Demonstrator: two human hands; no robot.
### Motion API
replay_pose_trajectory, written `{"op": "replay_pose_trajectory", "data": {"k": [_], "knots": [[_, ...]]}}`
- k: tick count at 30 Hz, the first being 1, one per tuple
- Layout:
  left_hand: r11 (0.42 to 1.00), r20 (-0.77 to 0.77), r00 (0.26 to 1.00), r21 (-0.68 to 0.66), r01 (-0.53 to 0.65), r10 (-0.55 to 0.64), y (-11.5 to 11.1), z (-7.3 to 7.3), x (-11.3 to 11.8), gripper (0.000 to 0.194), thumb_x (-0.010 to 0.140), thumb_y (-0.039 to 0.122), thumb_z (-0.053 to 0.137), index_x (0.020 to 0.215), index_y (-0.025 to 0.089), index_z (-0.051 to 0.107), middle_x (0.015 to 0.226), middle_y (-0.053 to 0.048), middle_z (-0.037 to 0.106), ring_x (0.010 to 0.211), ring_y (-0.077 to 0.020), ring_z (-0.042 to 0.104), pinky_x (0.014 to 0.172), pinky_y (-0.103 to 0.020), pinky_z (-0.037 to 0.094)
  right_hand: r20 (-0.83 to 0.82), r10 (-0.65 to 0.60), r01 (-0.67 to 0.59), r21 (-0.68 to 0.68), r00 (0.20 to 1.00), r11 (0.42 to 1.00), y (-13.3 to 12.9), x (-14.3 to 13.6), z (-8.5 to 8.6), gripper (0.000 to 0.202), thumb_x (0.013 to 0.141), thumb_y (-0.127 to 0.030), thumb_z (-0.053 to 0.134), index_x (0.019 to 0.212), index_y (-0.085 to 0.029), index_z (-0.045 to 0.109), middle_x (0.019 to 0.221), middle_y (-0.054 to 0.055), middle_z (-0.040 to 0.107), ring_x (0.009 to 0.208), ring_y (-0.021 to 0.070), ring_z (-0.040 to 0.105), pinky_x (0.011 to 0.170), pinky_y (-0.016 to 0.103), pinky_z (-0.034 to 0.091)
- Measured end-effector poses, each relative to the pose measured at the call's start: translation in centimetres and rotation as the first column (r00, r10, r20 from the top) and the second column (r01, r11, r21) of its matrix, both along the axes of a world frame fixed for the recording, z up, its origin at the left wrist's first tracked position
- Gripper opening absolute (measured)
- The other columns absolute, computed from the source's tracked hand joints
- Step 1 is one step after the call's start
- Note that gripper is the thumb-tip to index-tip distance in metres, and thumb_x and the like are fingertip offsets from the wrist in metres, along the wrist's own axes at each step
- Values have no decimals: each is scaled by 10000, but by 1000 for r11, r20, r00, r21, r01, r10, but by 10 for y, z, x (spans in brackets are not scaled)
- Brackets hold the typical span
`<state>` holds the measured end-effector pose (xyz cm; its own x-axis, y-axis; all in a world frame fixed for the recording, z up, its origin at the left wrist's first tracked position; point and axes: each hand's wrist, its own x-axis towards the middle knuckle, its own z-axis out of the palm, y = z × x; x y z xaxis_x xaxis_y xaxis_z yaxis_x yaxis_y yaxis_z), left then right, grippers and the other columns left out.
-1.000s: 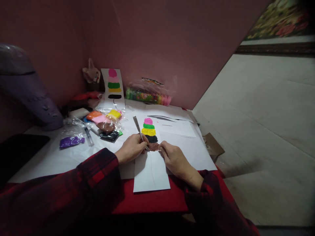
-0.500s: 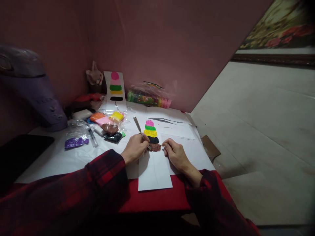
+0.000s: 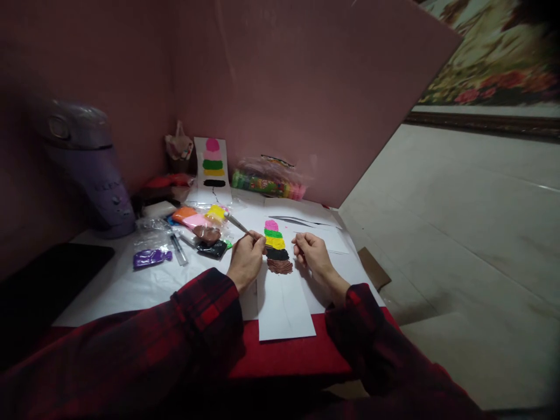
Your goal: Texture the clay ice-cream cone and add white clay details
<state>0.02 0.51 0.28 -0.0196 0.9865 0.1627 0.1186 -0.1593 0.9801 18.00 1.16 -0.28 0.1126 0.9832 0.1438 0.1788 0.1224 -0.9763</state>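
Two forearms in red-and-black plaid sleeves (image 3: 201, 312) cross the surface's near edge (image 3: 289, 363); the bare left hand (image 3: 245, 261) is pinched, the bare right hand (image 3: 315, 255) loosely curled.

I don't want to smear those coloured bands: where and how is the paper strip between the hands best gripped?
Probably by the near end of the paper strip, pinched from the person's side: it carries no bands and reaches past the white covering over the red surface; the coloured bands lie farther up.
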Motion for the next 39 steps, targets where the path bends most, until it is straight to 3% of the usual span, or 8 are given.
{"op": "replay_pose_trajectory", "data": {"k": [4,12,20,25,39], "knots": [[1000,-45,999,-20,20,-20,1,-2,-1,172,853,300,498,734,187,549,626,4,590,593,-155,579,604,-268,430,26,-29,25,135,999,990,5,-6,-13,414,814,-592,626,734,-190,563,476,-75,500,326,50,371,313,176,289],[994,-78,991,-14,107,-108,-3,-11,0,200,818,340,518,683,196,546,593,9,563,624,-170,564,599,-273,427,-33,88,-86,50,996,995,4,3,-20,382,823,-555,647,751,-185,585,467,-73,514,322,49,350,315,179,282],[972,-132,963,-10,235,-235,-4,-11,3,221,787,367,490,673,184,541,681,-35,612,665,-180,574,674,-307,452,-44,102,-99,56,994,994,8,4,-24,369,841,-533,640,747,-180,585,454,-66,523,326,49,367,324,169,291],[973,-265,939,15,232,-219,-7,-8,2,239,782,372,460,630,193,505,635,-18,543,632,-166,493,657,-314,399,-39,96,-93,65,995,994,8,4,-22,375,830,-542,639,743,-181,588,462,-62,530,324,47,364,318,172,283],[975,-344,915,-12,222,-212,-9,-8,4,163,781,306,473,690,190,540,672,-31,577,668,-180,525,693,-318,383,-8,94,-93,81,996,992,10,4,-20,373,815,-547,615,739,-185,566,468,-60,529,327,57,378,319,187,281]]}}
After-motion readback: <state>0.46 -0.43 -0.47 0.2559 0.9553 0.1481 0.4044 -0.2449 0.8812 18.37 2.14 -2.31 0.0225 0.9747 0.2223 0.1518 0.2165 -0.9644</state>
